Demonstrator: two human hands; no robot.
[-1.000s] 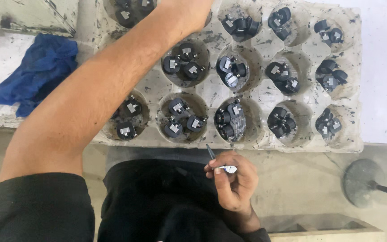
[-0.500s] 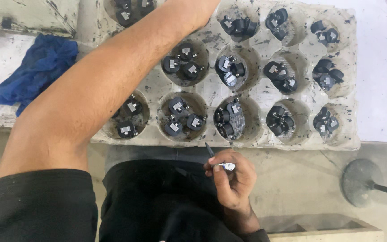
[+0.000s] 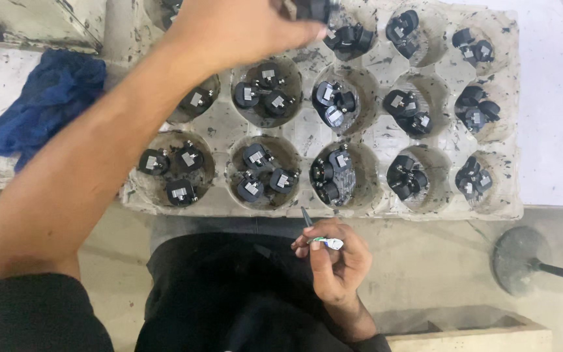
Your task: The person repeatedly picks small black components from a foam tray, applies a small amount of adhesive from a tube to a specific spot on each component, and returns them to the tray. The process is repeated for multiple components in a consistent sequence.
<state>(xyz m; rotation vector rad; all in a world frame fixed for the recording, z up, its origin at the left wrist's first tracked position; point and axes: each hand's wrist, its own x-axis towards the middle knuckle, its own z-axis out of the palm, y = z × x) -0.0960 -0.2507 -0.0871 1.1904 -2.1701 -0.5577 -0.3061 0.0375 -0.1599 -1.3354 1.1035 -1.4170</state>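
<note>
- Head view: the left hand (image 3: 242, 29) reaches across to the far side of a grey moulded tray (image 3: 509, 130), its fingers curled around a small black part (image 3: 314, 8) at the top edge of the picture.
- The part is pinched between the fingertips and mostly cut off by the frame, so its full shape cannot be told.
- The left forearm runs diagonally from the lower left corner up over the tray's left cups, covering part of them.
- The right hand (image 3: 335, 257) sits close to the body, just below the tray's near rim, well apart from the left hand.
- Its fingers are closed round a thin pointed tool (image 3: 317, 233), a dark tip slanting up toward the tray's edge and a pale handle end showing between thumb and forefinger.
- The tool's tip lies just short of the near rim, below the cup third from the left in the near row.
- Every round cup in the tray holds a few black parts with small silver squares on them (image 3: 262, 173); the held part hovers above the far row.
- A blue cloth (image 3: 47, 98) lies crumpled left of the tray, partly behind the left forearm.
- A round dark base with a rod (image 3: 522, 261) stands to the right, below the tray's corner.
- A wooden edge (image 3: 470, 336) shows at the bottom right.
</note>
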